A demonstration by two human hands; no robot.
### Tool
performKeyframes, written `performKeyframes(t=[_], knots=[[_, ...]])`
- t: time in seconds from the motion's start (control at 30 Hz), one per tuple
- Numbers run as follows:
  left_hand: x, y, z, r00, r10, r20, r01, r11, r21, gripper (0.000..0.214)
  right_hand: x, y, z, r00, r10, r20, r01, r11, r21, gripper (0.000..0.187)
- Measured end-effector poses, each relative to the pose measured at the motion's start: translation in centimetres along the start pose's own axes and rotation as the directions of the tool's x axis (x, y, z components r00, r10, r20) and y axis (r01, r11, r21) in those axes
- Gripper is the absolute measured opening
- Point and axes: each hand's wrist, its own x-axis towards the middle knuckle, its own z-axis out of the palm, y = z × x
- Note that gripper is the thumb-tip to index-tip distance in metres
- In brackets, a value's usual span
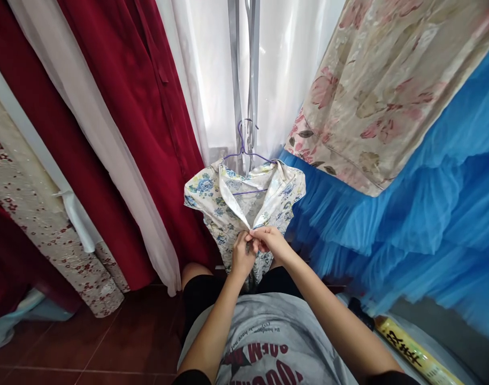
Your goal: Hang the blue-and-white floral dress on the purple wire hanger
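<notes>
A white dress with blue flowers [216,200] hangs in front of me on a purple hanger [257,156]. Its collar lies open in a V, and the hanger's lower bar shows inside the neck. My left hand [243,252] and my right hand [270,239] meet at the point of the V. Both are closed, fingers pinching the front edges of the dress. Whether a button or other fastener is between the fingertips is hidden. The lower part of the dress hangs down between my legs.
Dark red cloth [148,133] and a pale sheer panel [108,139] hang at left. On the right are a beige floral garment [373,101] and blue ruffled tulle [421,214]. Grey straps [235,64] hang behind the hanger. A yellow package [409,342] lies low at right.
</notes>
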Motion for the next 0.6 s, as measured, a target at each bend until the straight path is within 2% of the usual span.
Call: performKeyframes(t=[0.07, 0.17, 0.27, 0.33, 0.4, 0.43, 0.47, 0.53, 0.57, 0.6], knots=[[0.5, 0.4, -0.2, 0.998, -0.007, 0.069, 0.005, 0.999, 0.032, 0.009, 1.5, -2.6, -0.1, 0.998, -0.056, -0.031, 0.057, 0.998, 0.03, 0.032], [0.9, 1.1, -1.3, 0.978, -0.026, 0.207, -0.006, 0.988, 0.155, 0.01, 5.0, -8.3, -0.2, 0.973, -0.204, -0.107, 0.212, 0.975, 0.071, 0.023], [1.2, 1.6, -2.5, 0.941, -0.057, 0.333, -0.027, 0.97, 0.243, 0.014, 8.2, -13.4, -0.2, 0.971, -0.208, -0.118, 0.223, 0.964, 0.143, 0.017], [2.2, 1.8, -3.3, 0.903, -0.057, 0.425, -0.05, 0.97, 0.236, 0.015, 9.1, -15.2, 0.0, 0.978, -0.19, -0.09, 0.203, 0.965, 0.166, 0.018], [4.1, 2.0, -4.5, 0.868, -0.028, 0.496, -0.077, 0.979, 0.191, 0.012, 8.9, -15.3, 0.0, 0.977, -0.199, -0.073, 0.207, 0.971, 0.121, 0.019], [5.5, 2.3, -5.2, 0.876, -0.004, 0.482, -0.08, 0.985, 0.154, 0.009, 8.5, -14.9, 0.1, 0.974, -0.214, -0.077, 0.22, 0.972, 0.082, 0.02], [7.2, 2.8, -6.1, 0.908, 0.025, 0.418, -0.079, 0.99, 0.113, 0.006, 8.1, -14.4, 0.1, 0.969, -0.231, -0.082, 0.235, 0.971, 0.045, 0.022], [10.9, 4.3, -7.7, 0.982, 0.095, 0.163, -0.101, 0.994, 0.032, 0.018, 7.4, -13.3, 0.1, 0.961, -0.266, -0.075, 0.266, 0.964, -0.005, 0.025], [12.8, 5.2, -8.5, 0.988, 0.15, 0.023, -0.15, 0.988, 0.03, 0.026, 7.1, -13.0, 0.0, 0.956, -0.285, -0.064, 0.285, 0.958, -0.018, 0.026], [14.6, 6.0, -9.1, 0.974, 0.224, -0.015, -0.223, 0.974, 0.048, 0.032, 7.0, -12.7, 0.0, 0.951, -0.305, -0.046, 0.304, 0.952, -0.032, 0.027]])
